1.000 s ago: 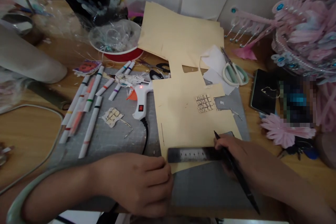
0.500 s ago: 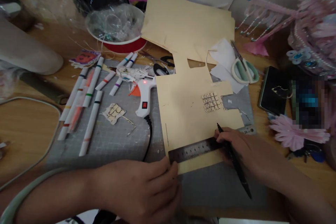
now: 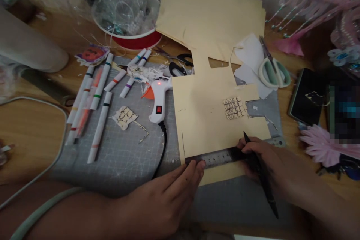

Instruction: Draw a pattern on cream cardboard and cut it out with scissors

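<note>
A steel ruler [image 3: 218, 157] lies slanted across the lower part of a cut sheet of cream card [image 3: 201, 120]. My left hand [image 3: 165, 200] presses its fingertips, held close together, onto the ruler's left end. In my right hand [image 3: 266, 157] is a slim black pen [image 3: 264, 182], its tip pointing up and away over the card, apart from the surface. The fingers of that hand also rest against the ruler's right part. A short pencil-thin line stands near the card's left edge, and a patch of drawn scale-like loops [image 3: 234, 108] is at its right.
A white glue gun [image 3: 159, 99] with a lit red light lies left of the card on a grey cutting mat [image 3: 143, 161]. Several markers [image 3: 99, 127] are farther left. Green-handled scissors [image 3: 274, 69], a phone [image 3: 306, 97] and a red-white bowl [image 3: 137, 41] surround the work.
My left fingers have moved from beside the ruler's left end to on top of it. The right hand keeps its pen grip. The view has shifted slightly.
</note>
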A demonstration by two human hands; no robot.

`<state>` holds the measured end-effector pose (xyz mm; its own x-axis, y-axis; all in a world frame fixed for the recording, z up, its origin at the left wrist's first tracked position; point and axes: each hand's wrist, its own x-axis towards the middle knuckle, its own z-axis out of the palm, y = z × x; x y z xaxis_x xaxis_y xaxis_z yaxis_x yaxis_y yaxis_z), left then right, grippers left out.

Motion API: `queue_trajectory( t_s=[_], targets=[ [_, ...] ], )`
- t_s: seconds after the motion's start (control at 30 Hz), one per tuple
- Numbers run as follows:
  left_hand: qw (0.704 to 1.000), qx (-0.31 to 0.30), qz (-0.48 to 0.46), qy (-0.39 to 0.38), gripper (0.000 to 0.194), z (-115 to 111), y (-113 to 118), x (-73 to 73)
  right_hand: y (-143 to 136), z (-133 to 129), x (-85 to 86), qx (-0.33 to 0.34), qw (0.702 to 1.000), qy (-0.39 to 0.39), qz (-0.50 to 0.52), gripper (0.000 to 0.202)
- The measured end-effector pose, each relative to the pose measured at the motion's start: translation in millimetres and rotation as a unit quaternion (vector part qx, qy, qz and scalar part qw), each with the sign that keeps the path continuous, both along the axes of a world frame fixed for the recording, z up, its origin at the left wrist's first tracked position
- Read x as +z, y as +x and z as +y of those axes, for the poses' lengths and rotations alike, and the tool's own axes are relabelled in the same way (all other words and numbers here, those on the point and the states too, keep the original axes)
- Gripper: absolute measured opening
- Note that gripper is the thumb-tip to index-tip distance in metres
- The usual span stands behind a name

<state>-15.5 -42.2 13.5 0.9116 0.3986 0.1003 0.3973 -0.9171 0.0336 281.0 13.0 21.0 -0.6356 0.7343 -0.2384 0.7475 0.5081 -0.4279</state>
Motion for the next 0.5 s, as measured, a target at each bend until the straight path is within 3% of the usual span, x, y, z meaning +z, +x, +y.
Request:
queue_trajectory(
  t_s=[0.5],
  targets=[
    [1.000,0.010,-0.011,-0.027,0.042,-0.3,0.7,-1.2,-2.6,0.3,1.8,-0.016,1.000,-0.019,-0.002,0.038]
  ],
)
